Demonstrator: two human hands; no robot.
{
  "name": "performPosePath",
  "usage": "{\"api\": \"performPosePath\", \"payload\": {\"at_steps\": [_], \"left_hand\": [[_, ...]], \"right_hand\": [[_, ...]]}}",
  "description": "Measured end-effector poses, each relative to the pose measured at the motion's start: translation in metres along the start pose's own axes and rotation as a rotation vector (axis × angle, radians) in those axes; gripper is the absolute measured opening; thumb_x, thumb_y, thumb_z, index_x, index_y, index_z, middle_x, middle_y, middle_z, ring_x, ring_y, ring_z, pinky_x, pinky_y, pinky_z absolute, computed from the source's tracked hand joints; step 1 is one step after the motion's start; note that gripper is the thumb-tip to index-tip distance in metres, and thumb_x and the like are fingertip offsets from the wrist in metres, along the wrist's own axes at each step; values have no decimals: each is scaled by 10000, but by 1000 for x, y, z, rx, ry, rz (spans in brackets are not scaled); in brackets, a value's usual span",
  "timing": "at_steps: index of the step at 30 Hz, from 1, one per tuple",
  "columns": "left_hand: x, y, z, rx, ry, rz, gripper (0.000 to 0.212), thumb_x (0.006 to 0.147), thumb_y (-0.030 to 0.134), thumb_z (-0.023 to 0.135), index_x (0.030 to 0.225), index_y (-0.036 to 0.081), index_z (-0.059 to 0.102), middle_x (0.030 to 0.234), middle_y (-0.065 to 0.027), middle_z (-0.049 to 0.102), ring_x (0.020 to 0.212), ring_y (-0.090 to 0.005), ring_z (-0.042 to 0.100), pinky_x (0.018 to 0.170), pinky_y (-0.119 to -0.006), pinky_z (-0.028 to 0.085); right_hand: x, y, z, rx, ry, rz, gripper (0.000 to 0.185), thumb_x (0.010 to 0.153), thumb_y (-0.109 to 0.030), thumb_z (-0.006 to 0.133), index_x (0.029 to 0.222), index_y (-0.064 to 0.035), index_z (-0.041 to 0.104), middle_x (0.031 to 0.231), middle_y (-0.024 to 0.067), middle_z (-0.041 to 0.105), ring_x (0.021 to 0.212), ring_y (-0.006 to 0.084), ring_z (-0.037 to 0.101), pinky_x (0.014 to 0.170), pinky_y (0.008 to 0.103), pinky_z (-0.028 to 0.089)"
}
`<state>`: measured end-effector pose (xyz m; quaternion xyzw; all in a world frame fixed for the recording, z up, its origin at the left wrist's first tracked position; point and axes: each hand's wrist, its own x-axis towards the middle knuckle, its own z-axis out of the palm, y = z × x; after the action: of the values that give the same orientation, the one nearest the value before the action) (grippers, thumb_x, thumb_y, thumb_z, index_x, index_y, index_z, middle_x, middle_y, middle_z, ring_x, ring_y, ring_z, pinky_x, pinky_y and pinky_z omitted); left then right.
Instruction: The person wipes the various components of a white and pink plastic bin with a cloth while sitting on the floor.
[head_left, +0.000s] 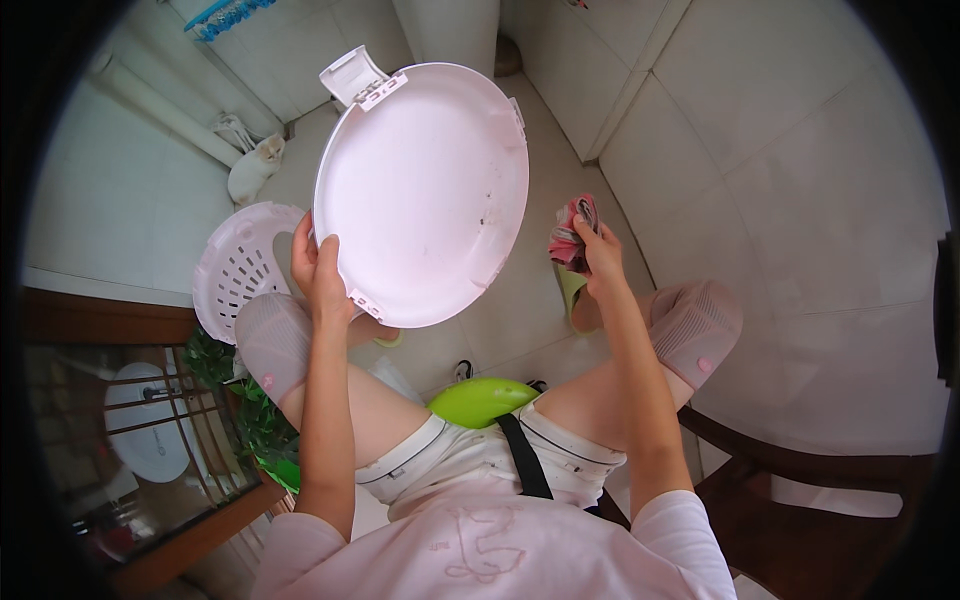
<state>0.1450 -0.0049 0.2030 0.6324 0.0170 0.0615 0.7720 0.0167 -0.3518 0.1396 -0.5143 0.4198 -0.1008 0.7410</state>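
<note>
My left hand grips the rim of a shallow, oval pale-pink plastic tub at its lower left. The tub is tilted with its inside facing me, and a latch stands flipped out at its upper left. Dark specks of dirt lie inside, toward its right side. To the right, apart from the tub, my right hand pinches a crumpled pink-and-white cloth. A pale-pink slotted plastic cover with a large opening sits beside my left knee, partly hidden by my left hand and knee.
A white cat sits on the tiled floor by the left wall pipe. A bright green rounded object is between my thighs. Leafy plants and a wood-framed glass panel are at left; dark wooden furniture is at lower right.
</note>
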Motion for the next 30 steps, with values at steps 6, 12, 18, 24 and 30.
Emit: {"api": "performPosePath", "payload": {"at_steps": [6, 12, 18, 24, 30], "left_hand": [[20, -48, 44, 62, -90, 22, 528, 856, -76, 522, 1383, -44, 504, 1259, -163, 659, 1106, -208, 653, 972, -319, 508], [41, -103, 110, 234, -99, 172, 519, 758, -139, 548, 1256, -12, 619, 1203, -156, 678, 1100, -249, 669, 994, -348, 499], [-2, -155, 163, 655, -442, 655, 595, 713, -136, 606, 1270, 72, 639, 1254, -148, 609, 1205, -338, 570, 1053, -407, 444], [-28, -185, 183, 818, -752, 779, 742, 627, -136, 632, 1309, 155, 648, 1301, -102, 587, 1171, -336, 545, 1006, -423, 441], [1, -177, 198, 803, -720, 782, 724, 652, -166, 592, 1318, 114, 628, 1291, -149, 588, 1196, -363, 539, 1052, -438, 416]], "right_hand": [[-6, 9, 11, 95, 75, 10, 320, 956, -271, 720, 1161, -38, 645, 1023, 59, 713, 868, 161, 704, 718, 343, 590], [-9, -15, 2, 208, 84, -42, 340, 951, -272, 725, 1169, -26, 640, 1030, 57, 708, 872, 154, 697, 745, 322, 577], [-15, -29, -24, 347, 164, -121, 312, 961, -252, 713, 1166, -28, 642, 1028, 52, 704, 868, 148, 691, 757, 313, 560], [-13, -33, -47, 504, 249, -206, 282, 980, -200, 690, 1184, -19, 617, 1048, 73, 690, 880, 161, 689, 748, 323, 581], [-23, -44, -55, 548, 345, -195, 283, 978, -197, 693, 1180, -12, 618, 1030, 75, 696, 874, 165, 691, 762, 327, 573]]}}
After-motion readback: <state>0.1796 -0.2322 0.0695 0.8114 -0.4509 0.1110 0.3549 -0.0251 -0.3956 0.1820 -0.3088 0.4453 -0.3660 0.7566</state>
